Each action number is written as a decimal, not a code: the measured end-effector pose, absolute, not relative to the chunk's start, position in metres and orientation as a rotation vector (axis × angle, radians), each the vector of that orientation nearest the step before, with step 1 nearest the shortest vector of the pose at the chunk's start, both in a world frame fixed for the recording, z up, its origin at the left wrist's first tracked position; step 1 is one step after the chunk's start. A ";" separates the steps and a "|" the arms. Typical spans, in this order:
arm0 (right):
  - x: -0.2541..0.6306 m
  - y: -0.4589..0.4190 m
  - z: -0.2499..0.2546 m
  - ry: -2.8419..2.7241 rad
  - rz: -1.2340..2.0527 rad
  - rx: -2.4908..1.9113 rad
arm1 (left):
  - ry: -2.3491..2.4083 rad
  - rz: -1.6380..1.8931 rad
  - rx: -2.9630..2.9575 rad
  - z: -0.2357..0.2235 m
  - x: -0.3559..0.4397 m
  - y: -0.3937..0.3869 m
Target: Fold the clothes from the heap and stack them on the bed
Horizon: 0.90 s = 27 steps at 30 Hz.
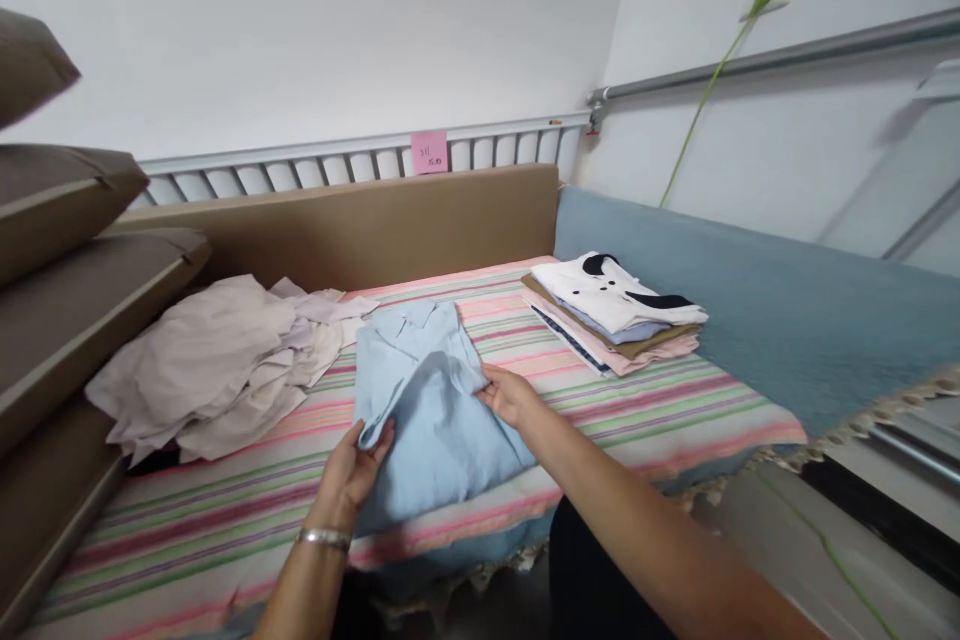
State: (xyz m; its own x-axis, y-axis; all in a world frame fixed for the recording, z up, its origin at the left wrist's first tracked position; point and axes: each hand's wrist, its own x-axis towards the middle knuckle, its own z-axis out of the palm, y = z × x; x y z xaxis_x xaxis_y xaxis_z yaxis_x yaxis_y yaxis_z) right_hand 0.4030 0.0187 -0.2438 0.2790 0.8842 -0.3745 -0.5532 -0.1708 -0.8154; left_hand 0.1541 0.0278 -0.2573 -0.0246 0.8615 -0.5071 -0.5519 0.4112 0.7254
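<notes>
A light blue collared shirt (442, 430) lies partly folded on the striped cloth (247, 510), its collar pointing away from me. My left hand (354, 465), with a silver band at the wrist, pinches the left end of a raised fold. On the other side my right hand (510, 394) grips the right end of that same fold. Between both hands the fabric lifts and bunches a little, while the lower part of the shirt rests flat near the front edge.
Right of the shirt sits a stack of folded clothes (611, 295), white with black trim on top. At left lies a heap of crumpled pale clothes (217, 350), beside piled brown cushions (90, 290). A brown backrest (390, 225) and a blue-covered side (720, 280) border the surface.
</notes>
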 end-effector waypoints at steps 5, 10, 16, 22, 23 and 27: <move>0.401 0.012 -0.277 -0.811 1.055 -1.359 | 1.415 1.335 0.798 -0.285 0.151 0.029; 0.400 0.004 -0.283 -1.825 0.433 -1.463 | 1.208 1.021 2.213 -0.283 0.194 -0.003; 0.419 0.020 -0.282 -1.746 0.377 -1.582 | 1.531 1.091 2.120 -0.287 0.181 0.019; 0.471 -0.047 -0.290 -1.072 0.675 -1.756 | 1.791 0.898 1.453 -0.305 0.083 -0.013; 0.475 -0.061 -0.292 -1.000 0.769 -1.790 | 1.787 0.830 1.407 -0.307 0.076 -0.020; 0.471 -0.093 -0.296 -0.894 1.004 -1.793 | 1.727 0.760 1.341 -0.312 0.079 -0.029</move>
State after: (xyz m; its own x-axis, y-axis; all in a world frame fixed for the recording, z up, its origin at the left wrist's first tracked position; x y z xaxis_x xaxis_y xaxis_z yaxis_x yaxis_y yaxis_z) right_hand 0.4709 -0.0927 -0.2959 0.4171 0.8683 -0.2686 0.1663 -0.3634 -0.9167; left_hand 0.0791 -0.0290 -0.3118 -0.1147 0.9664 -0.2299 0.4834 0.2565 0.8370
